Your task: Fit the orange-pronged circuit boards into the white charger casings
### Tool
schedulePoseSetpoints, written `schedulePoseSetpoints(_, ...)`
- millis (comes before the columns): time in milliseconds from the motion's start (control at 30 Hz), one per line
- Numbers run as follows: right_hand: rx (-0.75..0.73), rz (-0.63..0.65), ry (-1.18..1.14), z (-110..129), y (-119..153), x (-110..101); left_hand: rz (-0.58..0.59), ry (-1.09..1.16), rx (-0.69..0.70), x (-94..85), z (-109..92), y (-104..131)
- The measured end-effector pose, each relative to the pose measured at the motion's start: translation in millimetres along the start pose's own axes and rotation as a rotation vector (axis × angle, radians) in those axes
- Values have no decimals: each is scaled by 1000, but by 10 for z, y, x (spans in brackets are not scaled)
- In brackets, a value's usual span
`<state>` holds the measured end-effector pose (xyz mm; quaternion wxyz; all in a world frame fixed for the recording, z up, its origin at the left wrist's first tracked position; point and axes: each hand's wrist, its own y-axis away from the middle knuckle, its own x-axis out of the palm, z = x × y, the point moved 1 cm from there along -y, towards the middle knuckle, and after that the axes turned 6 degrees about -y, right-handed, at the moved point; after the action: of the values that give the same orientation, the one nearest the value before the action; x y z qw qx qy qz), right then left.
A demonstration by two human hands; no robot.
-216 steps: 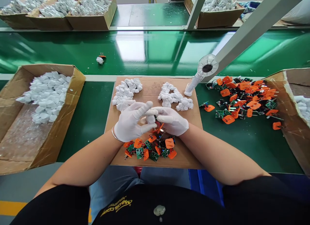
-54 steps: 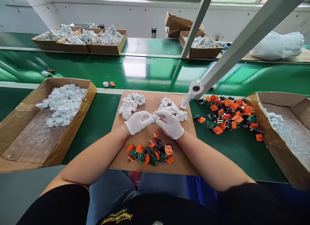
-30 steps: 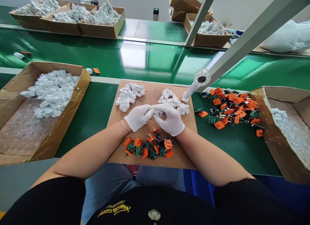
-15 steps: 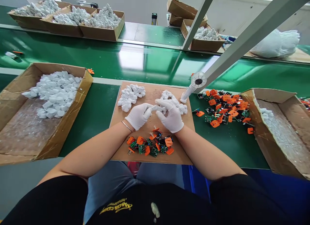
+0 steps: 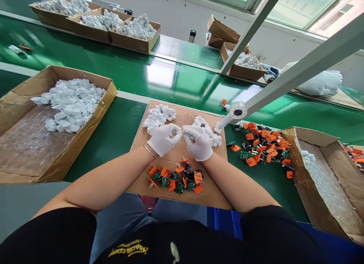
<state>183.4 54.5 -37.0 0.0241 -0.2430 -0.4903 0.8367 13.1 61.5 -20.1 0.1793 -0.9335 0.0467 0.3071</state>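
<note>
Both hands wear white gloves and meet fingertip to fingertip over the cardboard sheet (image 5: 182, 108). My left hand (image 5: 163, 139) is closed, its fingers pinched together. My right hand (image 5: 198, 142) is closed too, its thumb and fingers pressed together against the left fingertips. Whatever sits between them is too small to make out. Behind my left hand lies a pile of white pieces (image 5: 160, 114); another white pile (image 5: 209, 129) lies behind and beside my right hand. Nearer my body, several orange parts with green circuit boards (image 5: 179, 177) lie on the cardboard.
A large carton of white pieces (image 5: 76, 101) stands at left, another carton (image 5: 321, 173) at right. Between cardboard and right carton lies a heap of orange parts (image 5: 264, 142). A clear round-headed tool (image 5: 237, 110) stands by a slanting metal post (image 5: 301, 67). More cartons (image 5: 135, 38) line the back.
The camera view has tilted and shifted. My right hand has come off the right white pile and closed, and its fingertips now meet those of my left hand.
</note>
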Motion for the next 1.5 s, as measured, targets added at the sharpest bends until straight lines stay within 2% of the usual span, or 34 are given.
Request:
schedulePoseSetpoints(100, -16, -15, 49, 23, 14, -53, -46, 34, 38, 8, -35, 43)
schedulePoseSetpoints(200, -16, -27, 86, -20, 22, -90, -60, 81, -37, 6, -29, 58)
schedulePoseSetpoints(300, 67, -44, 164, -123, 37, -120, -77, 134, -154, -21, 5, 28)
schedulePoseSetpoints(367, 138, 1, 234, -172, 47, -127, -89, 212, -206, -35, 27, -1)
schedulePoseSetpoints(433, 195, 121, 316, -176, 47, -119, -81, 289, -216, -34, 36, -25)
schedulePoseSetpoints(500, 227, 230, 366, -146, 38, -109, -19, 313, -177, -20, 25, -36)
schedulePoseSetpoints(567, 219, 265, 302, -110, 27, -103, 94, 275, -105, -1, -3, -32)
schedulePoseSetpoints(633, 181, 272, 110, -90, 24, -98, 165, 213, -31, 10, -36, -18)
schedulePoseSetpoints(700, 153, 298, -83, -86, 34, -91, 185, 187, 13, 16, -64, 1)
schedulePoseSetpoints(767, 181, 291, -151, -90, 47, -88, 242, 228, 16, 26, -76, 23)
schedulePoseSetpoints(833, 244, 225, -134, -92, 51, -95, 307, 312, -21, 40, -63, 47)
schedulePoseSetpoints(933, 317, 106, -139, -90, 37, -107, 238, 349, -68, 45, 3, 67)
schedulePoseSetpoints(1067, 343, 8, -193, -90, 14, -106, 144, 228, -45, 63, 97, 48)
schedulePoseSetpoints(1167, 372, -16, -277, -99, 27, -90, 87, 184, -26, 96, 134, 30)
schedulePoseSetpoints(1300, 617, 25, -529, -125, 78, -47, 3, 194, 0, 133, 174, 42)
schedulePoseSetpoints(1367, 687, 36, -600, -126, 92, -35, -63, 166, 12, 131, 191, 50)
schedulePoseSetpoints(1433, 644, 9, -600, -117, 86, -41, -101, 150, 34, 116, 189, 54)
schedulePoseSetpoints(1500, 564, -25, -544, -104, 76, -58, -84, 158, 64, 93, 163, 56)
